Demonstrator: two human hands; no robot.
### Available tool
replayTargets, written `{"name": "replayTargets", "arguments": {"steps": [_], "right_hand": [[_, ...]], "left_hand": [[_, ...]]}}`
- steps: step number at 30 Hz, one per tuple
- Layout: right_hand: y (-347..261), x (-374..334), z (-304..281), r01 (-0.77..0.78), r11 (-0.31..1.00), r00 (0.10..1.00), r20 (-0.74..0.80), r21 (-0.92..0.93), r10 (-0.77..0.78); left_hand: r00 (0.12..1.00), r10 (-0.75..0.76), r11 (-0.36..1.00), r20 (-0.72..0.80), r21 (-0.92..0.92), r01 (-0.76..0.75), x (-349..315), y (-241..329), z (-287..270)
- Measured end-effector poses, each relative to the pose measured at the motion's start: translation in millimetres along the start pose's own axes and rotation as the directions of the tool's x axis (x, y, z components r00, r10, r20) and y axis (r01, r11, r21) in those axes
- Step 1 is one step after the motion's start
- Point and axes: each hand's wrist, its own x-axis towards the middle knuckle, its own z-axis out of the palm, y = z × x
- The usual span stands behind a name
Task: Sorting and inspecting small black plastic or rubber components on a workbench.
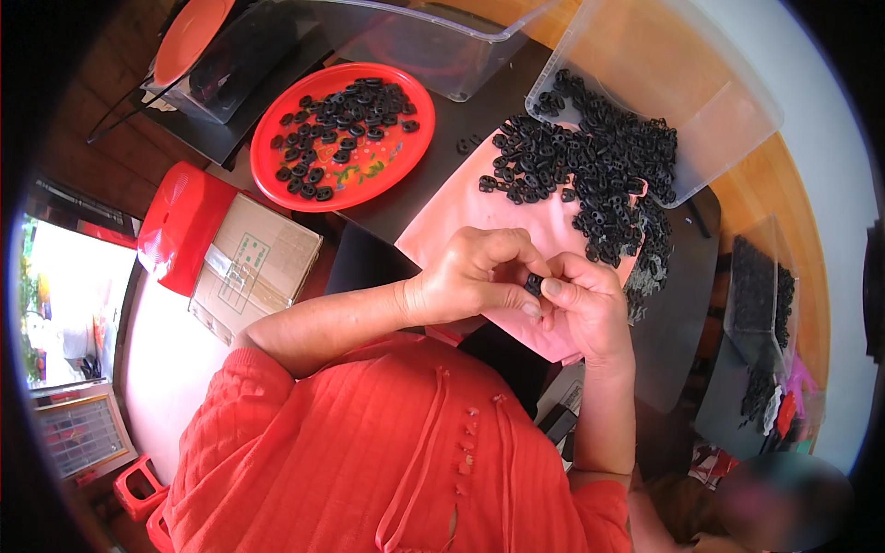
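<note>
Left hand [475, 276] and right hand [590, 309], both closed, pinch one small black plastic piece [533, 284] at the fingertips, where a loosened pinch risks dropping it into the lap.

parts pile [590, 170] right of plate [406, 166], cloth [461, 217] beneath

Two red plates [343, 136] (one [189, 35] empty)

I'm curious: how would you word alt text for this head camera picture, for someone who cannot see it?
Two bare hands, left hand and right hand, pinch a small black plastic piece above a pink sheet. A heap of black pieces lies beyond, and a red tray holds more.
</note>
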Motion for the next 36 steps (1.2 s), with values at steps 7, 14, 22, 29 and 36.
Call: {"name": "replayTargets", "arguments": {"steps": [7, 14, 22, 29, 36], "right_hand": [[9.8, -4.3, 16.9, 0.013, 0.970, 0.994, 0.101, 0.244, -0.039], [37.1, -2.7, 19.8, 0.133, 0.889, 0.989, 0.003, 0.439, -0.149], [-5.4, -9.5, -17.3, 0.326, 0.931, 0.887, -0.287, -0.166, -0.362], [11.6, -10.5, -20.7, 0.336, 0.928, 0.805, -0.461, -0.162, -0.372], [18.0, -19.9, -17.6, 0.297, 0.892, 0.783, -0.448, -0.340, -0.432]], "left_hand": [[0.997, 0.073, 0.996, 0.004, 0.044, -0.073, -10.9, 9.2, -0.5], [0.999, -0.023, 0.942, 0.049, -0.335, 0.038, -3.7, 1.0, 6.9], [0.852, 0.071, 0.943, -0.519, 0.314, 0.112, 5.0, 61.3, -115.2], [0.958, 0.247, 0.553, 0.143, 0.791, -0.261, 13.1, 11.8, -60.7], [0.956, 0.176, 0.504, 0.236, 0.813, -0.294, 22.3, -20.5, 33.1]]}}
